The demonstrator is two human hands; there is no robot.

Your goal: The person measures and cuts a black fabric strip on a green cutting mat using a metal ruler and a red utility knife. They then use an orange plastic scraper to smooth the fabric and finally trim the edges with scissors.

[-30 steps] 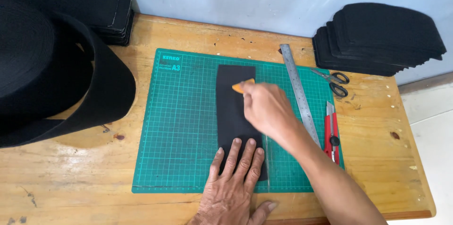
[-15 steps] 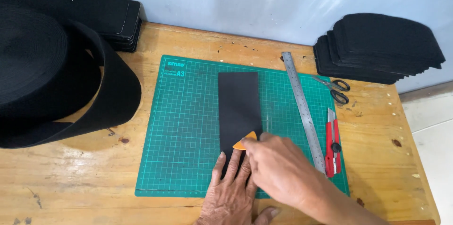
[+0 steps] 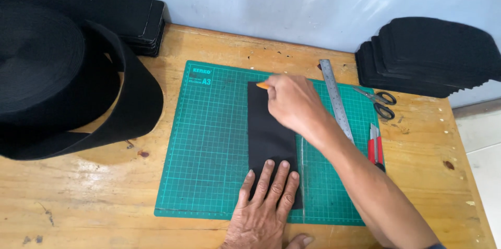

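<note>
Seen from above, my left hand [image 3: 266, 207] lies flat with its fingers [image 3: 276, 181] spread on the near end of a black fabric strip [image 3: 269, 134], pinning it to a green cutting mat [image 3: 214, 150] on the wooden surface [image 3: 78, 202]. My right hand [image 3: 295, 104] is at the strip's far end, its fingers closed around a small orange marker [image 3: 262, 85] whose tip touches the fabric's top edge. I see the strip lying lengthwise near the middle of the mat, running from the far side toward me, and a faint pale line shows on the mat just beside the strip's right edge. A steel ruler [image 3: 336, 100] rests on the mat to the right of my right hand, angled slightly, and a red utility knife [image 3: 374, 147] lies just beyond it at the mat's right border. Black-handled scissors [image 3: 381, 100] sit on the surface near the ruler's far end. A stack of cut black pieces [image 3: 428, 56] is piled at the far right corner, a second stack [image 3: 130, 24] at the far left against the wall, and a large roll of black webbing [image 3: 62, 82] fills the left side, its loose end curling toward the mat.
</note>
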